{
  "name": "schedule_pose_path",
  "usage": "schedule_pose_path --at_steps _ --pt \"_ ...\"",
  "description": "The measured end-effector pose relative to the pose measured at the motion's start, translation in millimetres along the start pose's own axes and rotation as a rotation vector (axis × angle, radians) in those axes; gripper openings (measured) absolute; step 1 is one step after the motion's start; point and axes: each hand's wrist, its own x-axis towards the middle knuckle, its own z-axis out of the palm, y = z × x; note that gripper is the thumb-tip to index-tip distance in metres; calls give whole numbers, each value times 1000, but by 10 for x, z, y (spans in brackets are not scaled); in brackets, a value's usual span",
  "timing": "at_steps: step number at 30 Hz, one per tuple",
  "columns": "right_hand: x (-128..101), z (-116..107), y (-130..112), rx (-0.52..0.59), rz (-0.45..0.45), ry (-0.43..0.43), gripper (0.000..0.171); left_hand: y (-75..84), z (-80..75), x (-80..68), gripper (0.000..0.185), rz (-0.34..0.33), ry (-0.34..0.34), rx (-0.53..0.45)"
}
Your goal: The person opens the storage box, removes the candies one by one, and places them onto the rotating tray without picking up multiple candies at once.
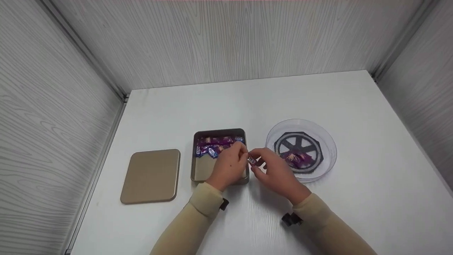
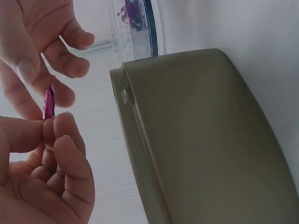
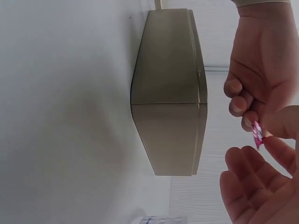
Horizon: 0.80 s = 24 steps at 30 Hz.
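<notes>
Between the two hands is a small purple-wrapped candy (image 2: 49, 103). My left hand (image 1: 230, 164) pinches one end of it between thumb and forefinger, its other fingers curled in. Close beside it, my right hand (image 1: 274, 173) has its thumb and fingers spread around the candy; whether a fingertip touches it I cannot tell. The hands are over the right edge of a square brownish tin (image 1: 193, 170). Purple and blue wrapped candies (image 1: 212, 151) fill the tin's far part, and its near part shows a bare bottom.
A clear round dish (image 1: 332, 156) stands right of the tin, with a few purple candies (image 1: 297, 158) inside and a dark wheel-like pattern at its bottom. The tin's square lid (image 1: 151, 177) lies flat to the left. Grey wood-grain panels (image 1: 226, 42) surround the white table (image 1: 170, 113).
</notes>
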Motion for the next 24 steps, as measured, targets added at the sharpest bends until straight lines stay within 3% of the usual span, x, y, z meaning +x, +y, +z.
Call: schedule_pose_path --at_steps 8,14,18,24 --pt "-28 12 30 -125 -24 82 22 48 79 5 9 41 -10 -34" --pt "-69 -38 135 -126 -15 84 19 52 134 15 14 105 -41 7" --pt "-117 -150 278 -161 56 63 14 33 147 11 17 99 -67 46" --pt "-179 -423 560 -244 244 20 11 -12 126 -2 17 58 -65 52"
